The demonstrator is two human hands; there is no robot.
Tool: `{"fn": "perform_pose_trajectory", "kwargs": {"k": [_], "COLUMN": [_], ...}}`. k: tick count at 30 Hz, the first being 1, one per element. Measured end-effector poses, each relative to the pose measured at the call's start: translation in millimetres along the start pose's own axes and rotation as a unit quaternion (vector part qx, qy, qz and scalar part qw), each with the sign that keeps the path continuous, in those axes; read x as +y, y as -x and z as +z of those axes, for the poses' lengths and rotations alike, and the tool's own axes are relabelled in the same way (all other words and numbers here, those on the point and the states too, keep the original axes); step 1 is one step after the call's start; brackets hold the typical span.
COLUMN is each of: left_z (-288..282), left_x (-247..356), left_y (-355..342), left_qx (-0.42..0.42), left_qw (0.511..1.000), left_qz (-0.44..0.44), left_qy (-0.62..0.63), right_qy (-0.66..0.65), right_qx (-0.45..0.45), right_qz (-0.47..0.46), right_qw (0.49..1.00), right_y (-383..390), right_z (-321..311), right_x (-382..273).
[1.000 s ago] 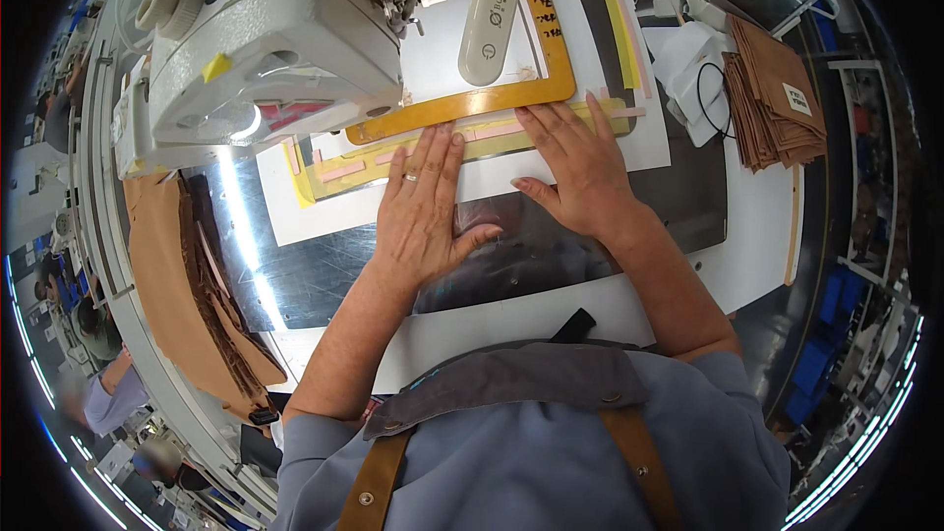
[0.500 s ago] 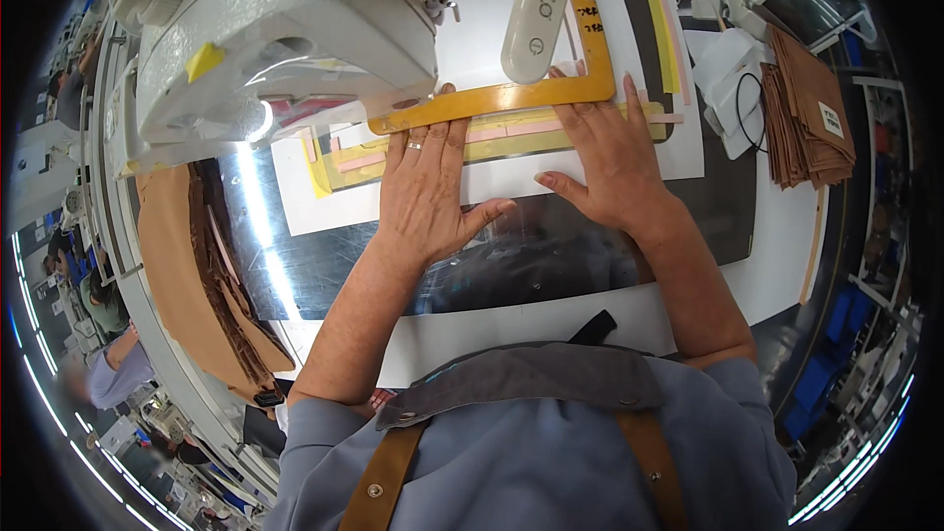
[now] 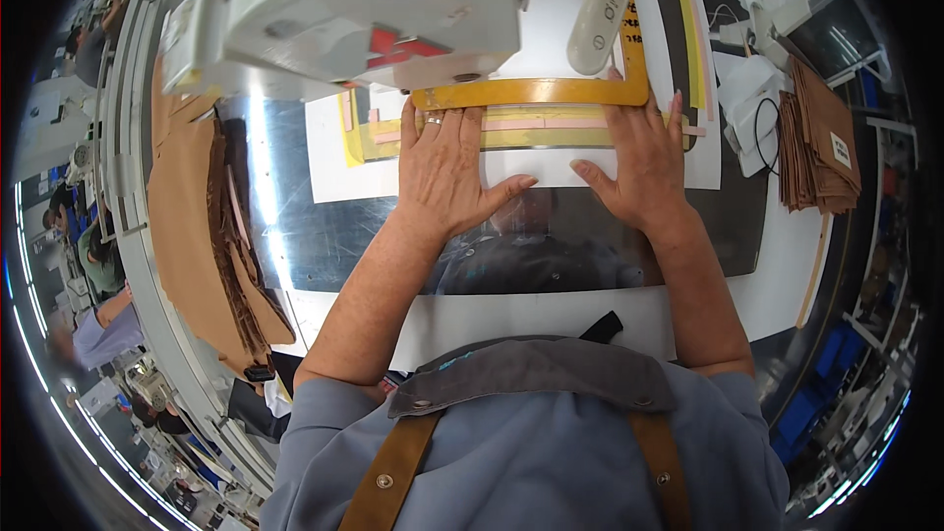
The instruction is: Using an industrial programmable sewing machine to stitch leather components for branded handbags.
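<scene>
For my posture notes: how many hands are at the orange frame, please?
2 at the orange frame: left hand at its near left corner, right hand at its near right corner. The white machine could hide others.

It is bright around the left hand (image 3: 442, 162) and the right hand (image 3: 644, 165), which look quite clear, but white glare streaks the left of the metal plate (image 3: 379, 246), the far white machine (image 3: 334, 15) is blurry, and lights (image 3: 878, 460) bend along the dark round edges.
</scene>
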State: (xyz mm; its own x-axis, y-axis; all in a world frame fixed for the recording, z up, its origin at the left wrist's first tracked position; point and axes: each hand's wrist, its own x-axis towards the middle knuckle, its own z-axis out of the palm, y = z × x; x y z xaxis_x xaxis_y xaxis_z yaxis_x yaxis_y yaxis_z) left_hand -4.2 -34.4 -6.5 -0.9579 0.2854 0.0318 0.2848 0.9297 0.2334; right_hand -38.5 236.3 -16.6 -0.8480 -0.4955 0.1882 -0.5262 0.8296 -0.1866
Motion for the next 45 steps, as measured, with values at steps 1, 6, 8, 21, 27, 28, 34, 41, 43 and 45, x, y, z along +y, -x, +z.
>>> {"fn": "perform_pose_trajectory", "kwargs": {"k": [1, 6, 8, 21, 27, 28, 34, 41, 43, 45], "left_z": [-2, 2, 2, -111, -125, -125, -112, -95, -69, -53], "left_x": [2, -4, -12, -213, -273, -274, -307, -143, -72, -11], "left_y": [0, 9, 20, 188, 216, 212, 233, 198, 195, 195], "left_qx": [-0.026, 0.045, 0.112, 0.365, 0.235, 0.223, 0.360, 0.284, 0.236, 0.041], "left_qw": [0.999, 0.994, 0.985, 0.849, 0.911, 0.918, 0.787, 0.636, 0.668, 0.676], "left_qz": [-0.032, -0.099, -0.129, -0.374, -0.340, -0.324, -0.477, -0.327, -0.215, -0.174], "left_qy": [0.011, -0.002, -0.034, -0.078, -0.005, -0.059, 0.153, 0.639, 0.672, 0.715], "right_qy": [0.000, 0.052, 0.056, 0.073, 0.092, 0.086, 0.015, -0.538, -0.697, -0.769], "right_qx": [0.003, 0.019, 0.028, 0.082, 0.077, 0.076, 0.138, -0.068, -0.181, -0.174], "right_qz": [-0.009, 0.024, 0.019, 0.099, 0.105, 0.111, 0.083, 0.192, 0.202, 0.235], "right_qw": [1.000, 0.998, 0.998, 0.989, 0.987, 0.987, 0.987, 0.818, 0.664, 0.569], "right_y": [1, -1, -3, 9, 9, 9, 17, 78, 75, 75], "right_z": [1, 11, 19, 35, 39, 39, 25, 7, -13, -16], "right_x": [2, -1, 0, 43, 52, 52, 36, -51, -93, -115]}}
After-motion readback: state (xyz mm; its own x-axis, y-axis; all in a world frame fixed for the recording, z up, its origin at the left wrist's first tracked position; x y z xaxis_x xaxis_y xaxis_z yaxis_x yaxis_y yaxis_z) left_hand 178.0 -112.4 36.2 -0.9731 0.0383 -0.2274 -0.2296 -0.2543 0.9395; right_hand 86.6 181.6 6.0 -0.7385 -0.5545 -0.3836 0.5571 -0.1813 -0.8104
